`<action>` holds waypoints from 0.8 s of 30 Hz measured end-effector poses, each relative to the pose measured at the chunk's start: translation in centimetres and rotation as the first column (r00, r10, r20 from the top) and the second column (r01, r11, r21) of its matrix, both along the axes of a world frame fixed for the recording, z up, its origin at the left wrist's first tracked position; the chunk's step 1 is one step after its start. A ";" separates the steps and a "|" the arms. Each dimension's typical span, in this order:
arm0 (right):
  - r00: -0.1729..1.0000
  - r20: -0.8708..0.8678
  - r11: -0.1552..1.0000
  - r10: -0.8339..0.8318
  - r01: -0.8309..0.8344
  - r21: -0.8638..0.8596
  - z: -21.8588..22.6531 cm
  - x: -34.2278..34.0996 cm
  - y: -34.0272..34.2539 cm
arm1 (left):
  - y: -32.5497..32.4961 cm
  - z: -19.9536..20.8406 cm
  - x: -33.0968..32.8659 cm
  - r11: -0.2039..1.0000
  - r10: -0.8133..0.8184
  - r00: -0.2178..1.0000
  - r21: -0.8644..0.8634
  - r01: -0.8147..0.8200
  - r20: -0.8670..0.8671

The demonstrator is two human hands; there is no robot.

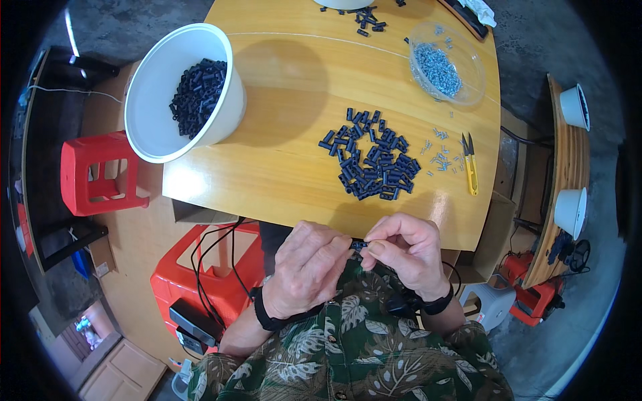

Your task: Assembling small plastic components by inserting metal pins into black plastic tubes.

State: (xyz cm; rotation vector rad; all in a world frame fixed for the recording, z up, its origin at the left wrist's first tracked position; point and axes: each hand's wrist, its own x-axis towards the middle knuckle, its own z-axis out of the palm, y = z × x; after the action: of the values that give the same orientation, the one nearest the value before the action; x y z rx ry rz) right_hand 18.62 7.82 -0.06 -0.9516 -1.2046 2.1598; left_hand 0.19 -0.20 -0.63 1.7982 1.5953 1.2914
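Close to my body, just past the table's near edge, both hands meet at a small black plastic part (pixel 359 245). My left hand (pixel 309 264) pinches its left end with curled fingers. From the other side, the thumb and forefinger of my right hand (pixel 409 250) close on it; whether a screw is between them is too small to tell. Ahead on the table lies a pile of black cylindrical parts (pixel 378 164). Several small silver screws (pixel 441 160) are scattered to its right, beside yellow-handled thread snips (pixel 471 167).
A large white bucket (pixel 231 113) partly filled with black parts stands on the wooden table (pixel 281 180) at left. A clear bowl (pixel 475 93) of screws sits at the far right. Red stools (pixel 167 281) flank the left side; white tubs (pixel 570 210) rest on a bench at right.
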 end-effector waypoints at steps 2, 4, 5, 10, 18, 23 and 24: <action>1.000 -0.002 1.000 -0.007 0.007 -0.005 -0.5 -0.2 -0.3 | -0.1 -0.3 0.2 1.000 0.010 1.000 -0.002 -0.010 -0.008; 0.999 -0.039 0.999 -0.025 0.024 -0.037 -0.9 -0.4 -0.7 | -0.2 -0.4 0.5 0.999 0.030 0.999 -0.020 -0.030 0.021; 0.999 -0.039 0.999 -0.025 0.023 -0.037 -1.0 -0.5 -0.8 | -0.2 -0.5 0.6 0.999 0.031 0.999 -0.021 -0.030 0.021; 0.988 -0.153 0.983 -0.037 0.009 -0.181 -1.5 -0.3 -0.5 | -0.3 -0.2 0.6 0.996 0.053 0.996 -0.070 -0.048 0.066; 0.984 -0.178 0.978 -0.003 -0.035 -0.208 -1.7 0.3 0.1 | -0.1 0.3 0.5 0.996 0.047 0.990 -0.086 -0.035 0.133; 0.988 -0.150 0.984 0.033 -0.058 -0.167 -1.6 0.5 0.1 | -0.1 0.5 0.4 0.984 0.036 0.985 -0.180 -0.005 0.167; 0.990 -0.128 0.987 0.054 -0.072 -0.141 -1.5 0.6 0.2 | -0.1 0.6 0.3 0.978 0.026 0.977 -0.205 0.019 0.213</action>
State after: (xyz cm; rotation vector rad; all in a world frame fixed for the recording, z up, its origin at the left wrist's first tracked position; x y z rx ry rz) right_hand 19.20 7.99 -1.55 -0.8344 -1.0429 2.3462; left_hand 0.53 -0.34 -0.06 1.4792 1.5502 1.2250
